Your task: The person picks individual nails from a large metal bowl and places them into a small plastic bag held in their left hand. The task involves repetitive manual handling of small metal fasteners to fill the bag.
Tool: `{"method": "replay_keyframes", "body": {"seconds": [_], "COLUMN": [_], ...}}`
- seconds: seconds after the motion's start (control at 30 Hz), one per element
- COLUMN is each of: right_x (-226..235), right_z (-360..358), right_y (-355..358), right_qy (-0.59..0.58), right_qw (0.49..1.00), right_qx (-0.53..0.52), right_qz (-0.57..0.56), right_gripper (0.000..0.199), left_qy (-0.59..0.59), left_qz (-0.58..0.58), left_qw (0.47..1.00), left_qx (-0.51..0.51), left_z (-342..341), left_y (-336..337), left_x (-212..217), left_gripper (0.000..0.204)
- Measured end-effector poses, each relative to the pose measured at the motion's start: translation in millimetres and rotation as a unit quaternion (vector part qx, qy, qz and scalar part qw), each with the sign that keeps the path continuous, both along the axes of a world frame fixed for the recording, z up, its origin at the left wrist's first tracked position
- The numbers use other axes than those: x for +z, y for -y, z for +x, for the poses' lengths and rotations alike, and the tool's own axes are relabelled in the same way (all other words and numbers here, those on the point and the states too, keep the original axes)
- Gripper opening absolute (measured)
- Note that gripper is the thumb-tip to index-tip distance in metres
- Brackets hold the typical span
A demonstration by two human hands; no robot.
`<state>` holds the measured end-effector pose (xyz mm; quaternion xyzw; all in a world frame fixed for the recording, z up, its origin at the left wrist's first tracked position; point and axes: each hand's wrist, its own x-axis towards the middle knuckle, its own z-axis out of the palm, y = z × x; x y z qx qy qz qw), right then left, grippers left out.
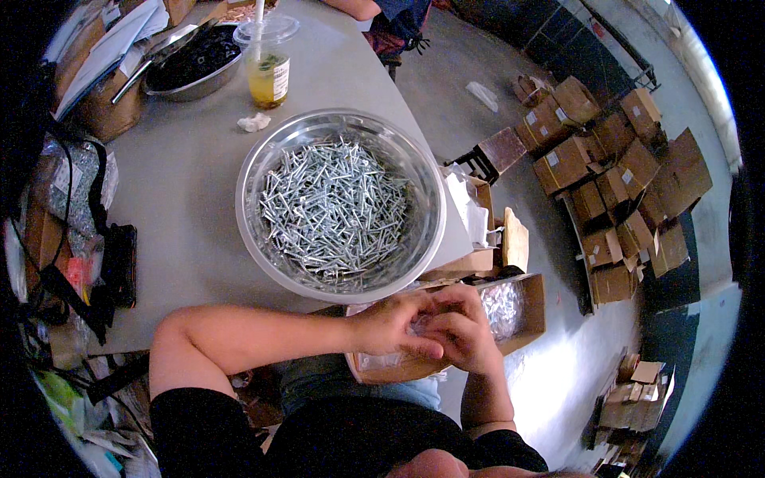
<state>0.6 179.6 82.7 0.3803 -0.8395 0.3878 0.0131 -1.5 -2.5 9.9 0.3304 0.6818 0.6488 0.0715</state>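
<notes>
My left hand (388, 325) and my right hand (468, 328) meet just past the near edge of a large steel bowl (253, 259). Between their curled fingers shows a bit of a small clear plastic bag (420, 322); most of it is hidden, and I cannot make out its contents. Silvery screws (335, 207) lie heaped loose in the bowl. Under my hands sits an open cardboard box (530, 311), with shiny clear plastic bags (504, 309) showing at its right end.
On the grey table (179, 215) stand a lidded drink cup (268, 76), a crumpled tissue (254, 122) and a basin of dark pieces (195, 68). A black phone-like object (121, 264) lies left. Cardboard boxes (613, 191) are stacked right. Another person's arm (355, 8) shows at the far edge.
</notes>
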Motion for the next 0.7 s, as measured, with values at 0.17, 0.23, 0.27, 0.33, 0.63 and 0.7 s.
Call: {"method": "replay_keyframes", "body": {"seconds": [0.17, 0.23, 0.27, 0.33, 0.63, 0.7], "right_x": [-5, -6, -9, -11, -14, -18], "right_z": [6, 8, 12, 14, 16, 14], "right_y": [-9, -9, -8, -4, -14, -35], "right_qy": [0.029, 0.021, 0.041, 0.056, 0.1, 0.093], "right_qw": [0.99, 0.988, 0.983, 0.983, 0.984, 0.974], "right_qx": [-0.133, -0.155, -0.177, -0.176, -0.148, -0.205], "right_qz": [-0.024, -0.012, -0.015, -0.011, 0.005, 0.027], "right_gripper": [0.013, 0.015, 0.015, 0.015, 0.011, 0.01], "left_qy": [0.04, 0.016, 0.004, -0.001, -0.099, -0.078], "left_qz": [0.065, 0.03, 0.013, -0.006, 0.002, -0.015], "left_qw": [0.993, 0.996, 0.996, 0.996, 0.992, 0.993], "left_qx": [0.089, 0.085, 0.083, 0.086, 0.073, 0.087], "left_z": [0, 1, 1, 2, 0, 2], "left_y": [-2, 1, 1, 2, 2, 3], "left_x": [8, 9, 9, 10, 5, 7], "left_gripper": [0.027, 0.021, 0.017, 0.015, 0.011, 0.011]}}
